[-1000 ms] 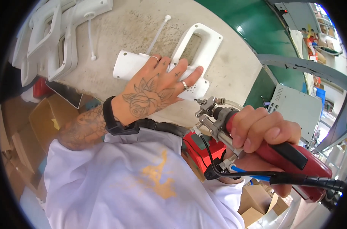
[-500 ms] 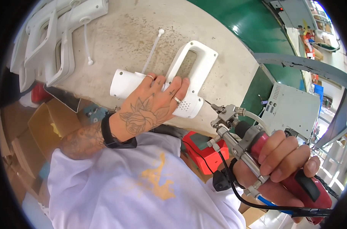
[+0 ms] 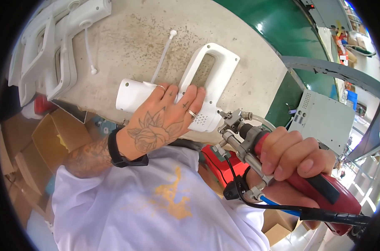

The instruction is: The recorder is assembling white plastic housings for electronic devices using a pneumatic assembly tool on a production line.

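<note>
On the worktop lies a white plastic housing (image 3: 217, 85) with a loop handle, screw holes and a patch of small vents. My left hand (image 3: 156, 123) is laid across its barrel, fingers curled over the far side, holding it down. A thin white rod with a knobbed end (image 3: 164, 54) sticks out beyond the housing. My right hand (image 3: 292, 157) is wrapped round a red power screwdriver (image 3: 338, 205) with a metal feed head (image 3: 234, 121). Its tip is at the screw hole on the housing's right end; the exact contact is hidden by the head.
More white housings (image 3: 52, 50) are stacked at the far left, one with a hanging rod. A grey metal bar (image 3: 336, 69) and a grey control box (image 3: 321, 119) stand at the right. Cardboard boxes (image 3: 56, 146) and a red device (image 3: 219, 165) sit below the worktop edge.
My right hand has brought the screwdriver leftward, and its tip has gone from just off the housing to the hole at its right end. My left hand stays on the housing.
</note>
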{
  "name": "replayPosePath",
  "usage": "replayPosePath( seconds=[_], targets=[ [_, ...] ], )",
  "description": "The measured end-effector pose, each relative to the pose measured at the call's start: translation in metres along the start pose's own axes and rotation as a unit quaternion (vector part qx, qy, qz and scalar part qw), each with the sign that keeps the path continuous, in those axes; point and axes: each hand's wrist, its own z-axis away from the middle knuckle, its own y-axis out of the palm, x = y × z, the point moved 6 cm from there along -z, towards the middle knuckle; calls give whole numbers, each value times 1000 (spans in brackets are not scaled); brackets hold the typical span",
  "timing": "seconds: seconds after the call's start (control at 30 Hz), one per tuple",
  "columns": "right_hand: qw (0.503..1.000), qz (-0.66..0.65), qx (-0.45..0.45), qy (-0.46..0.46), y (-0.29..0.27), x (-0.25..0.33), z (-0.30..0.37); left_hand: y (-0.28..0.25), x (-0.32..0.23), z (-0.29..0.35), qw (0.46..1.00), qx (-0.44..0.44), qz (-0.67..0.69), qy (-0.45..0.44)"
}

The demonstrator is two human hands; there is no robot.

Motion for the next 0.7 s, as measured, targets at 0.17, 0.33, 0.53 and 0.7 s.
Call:
replayPosePath(
  seconds=[0.17, 0.33, 0.53, 0.7],
  targets=[
    [1000, 6, 21, 12, 1, -8, -4, 2, -2, -1, 999, -10, -30, 4],
    [999, -44, -1, -26, 3, 29, -10, 1, 1, -2, 1000, -19, 10, -5],
    [995, 49, 70, -51, 14, 49, -23, 3, 3, 4, 1000, -19, 1, -13],
    [999, -14, 16, -39, 15, 21, -15, 2, 2, 3, 999, -32, -3, 4]
  ],
)
